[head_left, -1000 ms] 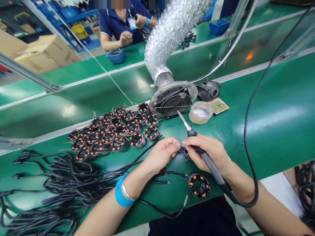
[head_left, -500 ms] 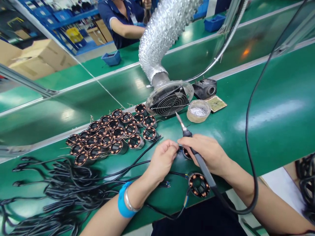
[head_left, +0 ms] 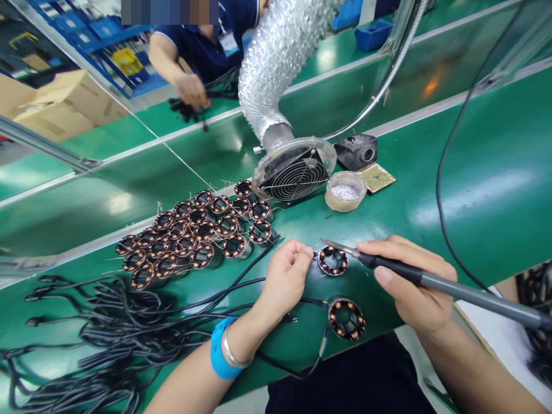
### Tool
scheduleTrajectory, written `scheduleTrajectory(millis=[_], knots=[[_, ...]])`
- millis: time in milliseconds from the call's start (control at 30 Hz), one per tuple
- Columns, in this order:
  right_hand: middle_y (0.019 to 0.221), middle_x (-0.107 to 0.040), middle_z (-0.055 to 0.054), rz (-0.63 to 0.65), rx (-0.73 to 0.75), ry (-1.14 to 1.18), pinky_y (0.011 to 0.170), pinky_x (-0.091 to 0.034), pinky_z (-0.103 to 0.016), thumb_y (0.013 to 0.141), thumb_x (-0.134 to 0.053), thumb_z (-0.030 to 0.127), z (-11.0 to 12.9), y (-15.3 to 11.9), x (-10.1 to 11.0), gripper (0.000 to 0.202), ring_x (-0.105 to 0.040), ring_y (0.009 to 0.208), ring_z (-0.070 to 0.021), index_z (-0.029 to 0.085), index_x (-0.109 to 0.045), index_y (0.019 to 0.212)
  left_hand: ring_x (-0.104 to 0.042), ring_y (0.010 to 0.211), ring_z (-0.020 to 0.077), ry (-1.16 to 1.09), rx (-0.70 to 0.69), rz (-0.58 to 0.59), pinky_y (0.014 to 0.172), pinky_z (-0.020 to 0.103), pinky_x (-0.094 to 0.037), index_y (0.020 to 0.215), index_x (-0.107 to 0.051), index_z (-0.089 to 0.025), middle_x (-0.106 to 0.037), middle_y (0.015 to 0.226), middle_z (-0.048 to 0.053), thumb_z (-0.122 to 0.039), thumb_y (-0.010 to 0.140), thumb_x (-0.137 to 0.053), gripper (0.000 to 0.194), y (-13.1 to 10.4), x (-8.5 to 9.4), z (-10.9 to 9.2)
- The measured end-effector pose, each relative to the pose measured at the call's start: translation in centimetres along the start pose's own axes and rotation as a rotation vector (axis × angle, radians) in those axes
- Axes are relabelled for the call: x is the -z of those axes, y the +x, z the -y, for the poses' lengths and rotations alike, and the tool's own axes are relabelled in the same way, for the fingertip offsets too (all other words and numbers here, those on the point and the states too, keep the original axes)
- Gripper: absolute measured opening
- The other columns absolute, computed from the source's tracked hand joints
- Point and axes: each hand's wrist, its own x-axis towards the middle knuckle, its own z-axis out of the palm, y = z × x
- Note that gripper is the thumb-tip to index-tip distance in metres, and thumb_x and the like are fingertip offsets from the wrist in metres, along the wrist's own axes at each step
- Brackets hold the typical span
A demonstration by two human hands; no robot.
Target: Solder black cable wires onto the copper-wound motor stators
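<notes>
My right hand (head_left: 414, 282) grips a soldering iron (head_left: 388, 265), its tip pointing left over the upper edge of a copper-wound stator (head_left: 332, 261). At that stator's left side my left hand (head_left: 290, 275) is pinched closed; what lies between its fingertips is too small to make out. A second stator (head_left: 347, 319), with coloured wires and a black cable joined to it, lies nearer the table's front edge. Black cables run from beneath my left forearm to the left.
Several stators (head_left: 202, 231) stand in rows at centre left, behind a heap of black cables (head_left: 125, 333). A fume extractor (head_left: 297, 175), a round tub (head_left: 345, 192) and a sponge tray (head_left: 377, 178) are at the back. Across the bench, a person's hand (head_left: 192, 92) holds dark cables.
My right hand has moved right and the iron has swung from upright to nearly level, uncovering the stator. My left hand stays pinched. The person opposite has reached out with dark cables.
</notes>
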Motion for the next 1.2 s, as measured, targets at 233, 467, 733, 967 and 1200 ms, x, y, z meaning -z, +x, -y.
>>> scheduleTrajectory(millis=[233,467,733,967,1200], knots=[[0.076,-0.071,-0.001,-0.035,-0.106,0.018,0.055,-0.05,-0.029,0.08,-0.061,0.019,-0.6,-0.3,-0.3,0.017,-0.063,0.062,-0.0171,0.023,-0.072,0.092,-0.022,0.045,0.0057,0.021,-0.01,-0.009,0.044,0.018,-0.019,0.069,-0.046,-0.02,-0.03,0.051,-0.01,-0.046,0.081,-0.062,0.033,0.0,0.0,0.0],[0.071,-0.066,-0.001,0.007,-0.078,0.038,0.051,-0.046,-0.029,0.079,-0.06,0.018,-0.3,-0.2,-0.3,0.018,-0.057,0.055,-0.015,0.021,-0.071,0.093,-0.023,0.045,0.0062,0.059,-0.026,0.002,0.044,0.019,-0.021,0.07,-0.046,-0.02,-0.031,0.051,-0.01,-0.044,0.084,-0.059,0.031,-0.1,0.0,-0.1],[0.069,-0.066,-0.002,0.074,0.061,-0.056,0.046,-0.043,-0.027,0.078,-0.054,0.012,1.2,0.1,-0.7,0.024,-0.053,0.051,-0.0133,0.019,-0.07,0.094,-0.024,0.046,0.0065,0.063,-0.027,0.001,0.045,0.019,-0.021,0.069,-0.048,-0.019,-0.032,0.051,-0.01,-0.045,0.082,-0.062,0.032,0.0,0.0,0.1],[0.07,-0.065,-0.003,0.036,0.142,-0.037,0.047,-0.044,-0.029,0.077,-0.055,0.011,1.1,0.1,-0.5,0.029,-0.054,0.053,-0.0145,0.019,-0.07,0.101,-0.025,0.047,0.0069,0.076,-0.036,0.002,0.045,0.02,-0.022,0.07,-0.048,-0.019,-0.033,0.052,-0.01,-0.044,0.083,-0.06,0.03,0.0,0.0,0.0],[0.075,-0.067,-0.004,-0.06,0.221,-0.036,0.05,-0.046,-0.032,0.076,-0.058,0.01,0.2,0.2,-0.7,0.035,-0.056,0.058,-0.016,0.019,-0.07,0.108,-0.025,0.047,0.0071,0.084,-0.029,0.007,0.045,0.02,-0.022,0.07,-0.047,-0.02,-0.033,0.052,-0.009,-0.044,0.083,-0.058,0.03,-0.1,0.0,-0.2]])
